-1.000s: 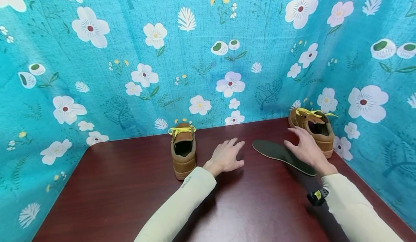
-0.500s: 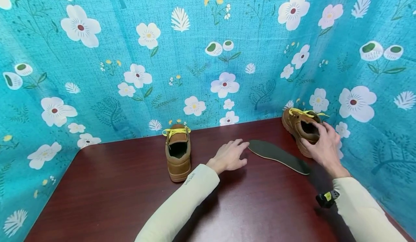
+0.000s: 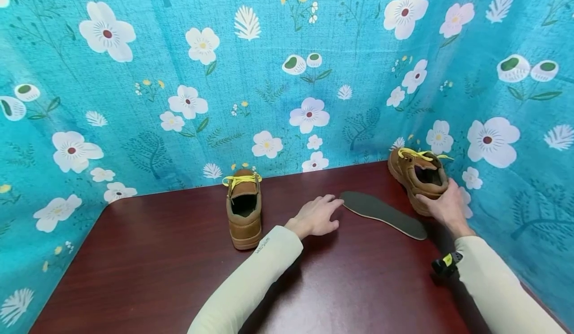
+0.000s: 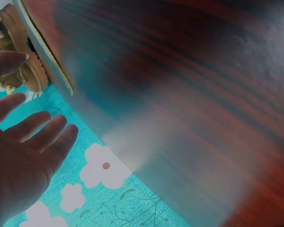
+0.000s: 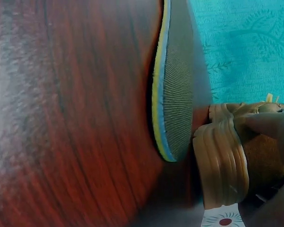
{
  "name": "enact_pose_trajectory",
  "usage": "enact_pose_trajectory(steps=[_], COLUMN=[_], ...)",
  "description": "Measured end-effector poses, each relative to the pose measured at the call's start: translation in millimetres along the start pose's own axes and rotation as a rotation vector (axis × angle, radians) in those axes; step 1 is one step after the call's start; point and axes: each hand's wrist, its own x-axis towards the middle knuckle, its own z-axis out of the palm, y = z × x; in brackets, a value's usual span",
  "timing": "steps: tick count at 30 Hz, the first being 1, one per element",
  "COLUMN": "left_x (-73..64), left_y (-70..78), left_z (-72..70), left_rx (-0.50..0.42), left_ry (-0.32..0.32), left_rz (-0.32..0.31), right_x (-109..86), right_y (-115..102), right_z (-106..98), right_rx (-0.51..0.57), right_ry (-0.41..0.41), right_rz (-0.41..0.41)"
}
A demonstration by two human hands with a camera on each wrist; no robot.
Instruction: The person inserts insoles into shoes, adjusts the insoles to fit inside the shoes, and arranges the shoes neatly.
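Note:
At the far right of the table in the head view, a brown shoe (image 3: 414,172) with yellow laces has its heel held by my right hand (image 3: 448,209), thumb on one side and fingers behind. The right wrist view shows the thumb lying across the shoe's heel (image 5: 222,165). A dark insole (image 3: 383,213) lies flat just left of that shoe, its edge yellow and blue in the right wrist view. My left hand (image 3: 316,216) hovers over the table with fingers spread loosely, fingertips close to the insole's left end, holding nothing.
A matching brown shoe (image 3: 244,212) stands left of my left forearm, toe toward the curtain. The blue floral curtain (image 3: 269,99) rises along the back and sides of the dark red table (image 3: 170,254).
My right hand has moved right from above the insole to the right shoe and taken hold of its heel. The left hand stays nearly in place.

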Motion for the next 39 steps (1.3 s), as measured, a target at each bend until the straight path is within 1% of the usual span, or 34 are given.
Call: enact_pose_trajectory(steps=[3,5,9,12,14,17,21,27,29,34,39], left_x=[-0.4,-0.5,-2.7,-5.1,-6.5,-7.7,-9.4,-10.0,-10.7,-13.3,-13.3], left_y=[0.1,0.0,0.1,-0.7,-1.4,-2.2,-4.0,-8.6,-9.8,-12.8,-19.0], left_z=[1.0,1.9,4.4,6.4,7.3,7.7,6.7,5.2,4.1,-0.6,-4.5], left_rx=[-0.002,-0.009,-0.018,-0.016,-0.017,-0.006,0.013,0.029,0.031,0.043,0.038], left_ry=[-0.003,0.001,-0.004,-0.008,-0.006,-0.004,-0.005,0.013,0.004,-0.006,0.018], left_rz=[0.005,0.005,0.006,0.001,-0.002,0.003,0.013,0.01,0.007,0.004,-0.004], right_x=[0.6,1.5,3.5,5.0,6.2,6.3,3.3,-0.8,-1.7,2.0,6.3], right_y=[3.8,5.2,6.5,7.1,7.6,8.9,11.4,14.9,14.0,10.8,3.9], right_z=[-1.7,-3.4,-4.3,-2.9,-2.1,-1.5,-1.5,-5.5,-4.8,1.2,3.2], right_rx=[0.04,0.053,0.059,0.076,0.093,0.081,0.015,-0.065,-0.051,0.007,0.047], right_ry=[-0.014,-0.039,-0.093,-0.11,-0.106,-0.093,-0.087,-0.106,-0.106,-0.075,-0.034], right_rz=[-0.016,-0.023,-0.019,-0.017,-0.028,-0.019,0.018,0.066,0.083,0.099,0.11])
